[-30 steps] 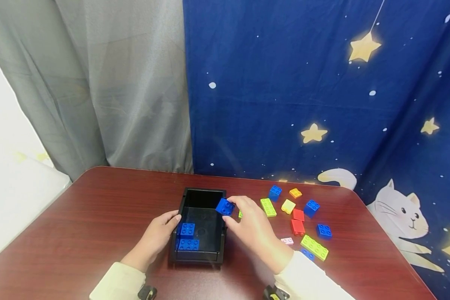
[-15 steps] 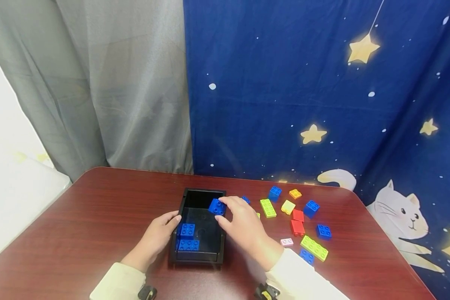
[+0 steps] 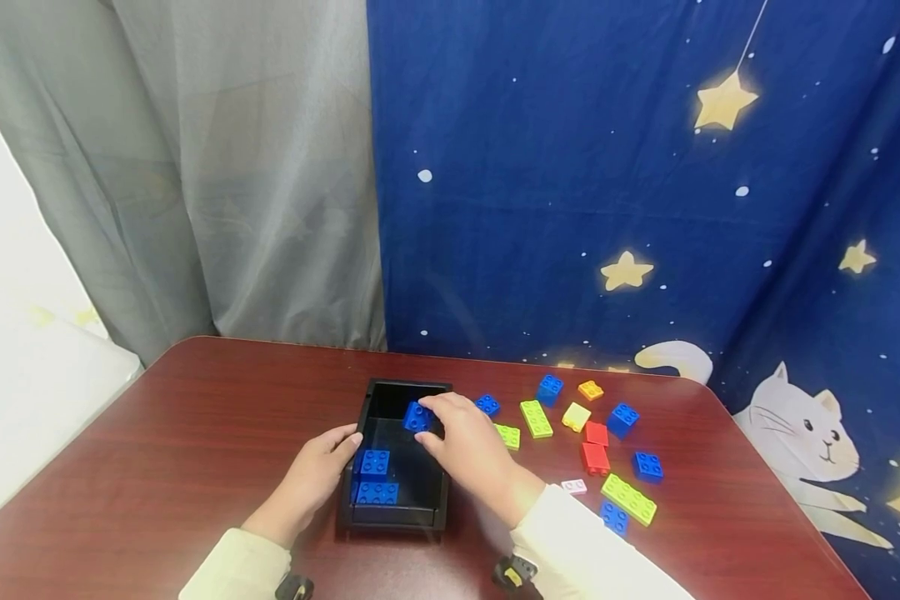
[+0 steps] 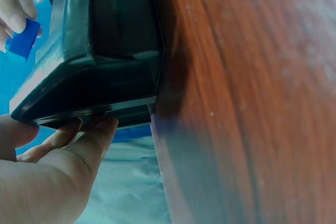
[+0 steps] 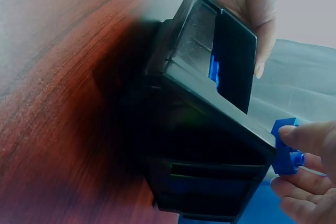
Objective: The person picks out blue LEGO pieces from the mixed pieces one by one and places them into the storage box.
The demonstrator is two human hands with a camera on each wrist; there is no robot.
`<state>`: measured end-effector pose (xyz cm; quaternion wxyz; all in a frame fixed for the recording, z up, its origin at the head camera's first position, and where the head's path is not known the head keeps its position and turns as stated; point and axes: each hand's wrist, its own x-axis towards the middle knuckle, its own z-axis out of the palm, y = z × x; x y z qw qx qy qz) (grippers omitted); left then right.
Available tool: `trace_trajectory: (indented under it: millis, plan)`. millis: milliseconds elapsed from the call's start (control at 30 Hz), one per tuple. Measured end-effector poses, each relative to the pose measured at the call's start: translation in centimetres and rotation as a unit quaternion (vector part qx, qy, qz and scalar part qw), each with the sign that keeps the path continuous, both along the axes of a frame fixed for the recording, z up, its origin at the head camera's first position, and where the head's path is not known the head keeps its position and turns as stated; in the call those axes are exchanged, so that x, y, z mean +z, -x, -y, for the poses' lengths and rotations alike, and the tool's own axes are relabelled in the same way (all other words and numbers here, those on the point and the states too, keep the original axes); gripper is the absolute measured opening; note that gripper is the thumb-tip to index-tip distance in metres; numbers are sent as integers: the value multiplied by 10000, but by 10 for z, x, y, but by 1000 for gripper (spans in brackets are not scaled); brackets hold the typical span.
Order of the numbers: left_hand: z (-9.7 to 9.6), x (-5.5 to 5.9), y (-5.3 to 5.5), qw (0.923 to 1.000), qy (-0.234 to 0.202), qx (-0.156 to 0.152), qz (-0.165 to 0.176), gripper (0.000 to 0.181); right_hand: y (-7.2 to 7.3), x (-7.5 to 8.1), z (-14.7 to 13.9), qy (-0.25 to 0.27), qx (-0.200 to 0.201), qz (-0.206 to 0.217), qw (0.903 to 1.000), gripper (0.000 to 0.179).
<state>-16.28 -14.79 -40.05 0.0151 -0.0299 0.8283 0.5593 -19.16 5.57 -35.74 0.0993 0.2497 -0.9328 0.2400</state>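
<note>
A black bin (image 3: 399, 516) stands on the table, with two blue bricks lying at its near left: a square-looking one (image 3: 376, 462) and a longer one (image 3: 378, 493) in front of it. My left hand (image 3: 310, 479) grips the bin's left wall, thumb over the rim and fingers along the outside, as the left wrist view shows. Between thumb and fingers my right hand (image 3: 471, 450) pinches a blue toy brick (image 3: 417, 416), tilted, above the bin's far right part. In the right wrist view this held brick (image 5: 285, 148) shows beyond the bin's rim, its studs partly covered by fingers.
Loose bricks lie right of the bin: a blue one (image 3: 487, 405), a lime one (image 3: 536, 418), a pale yellow one (image 3: 576, 416), red ones (image 3: 595, 458), a pink one (image 3: 573, 486) and several others. Curtains (image 3: 495, 208) hang behind the table (image 3: 217, 433).
My right hand has moved left, carrying the blue brick from the bin's right rim to over its inside. My left hand stays on the bin. A blue and a lime brick have come into view behind the right hand.
</note>
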Motion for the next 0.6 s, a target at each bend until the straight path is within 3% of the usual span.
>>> trace_trajectory:
  millis: [600]
  plan:
    - [-1,-2,0,9999,114,56,-23,47,14,-1,24,-1046,151,417,9935,42]
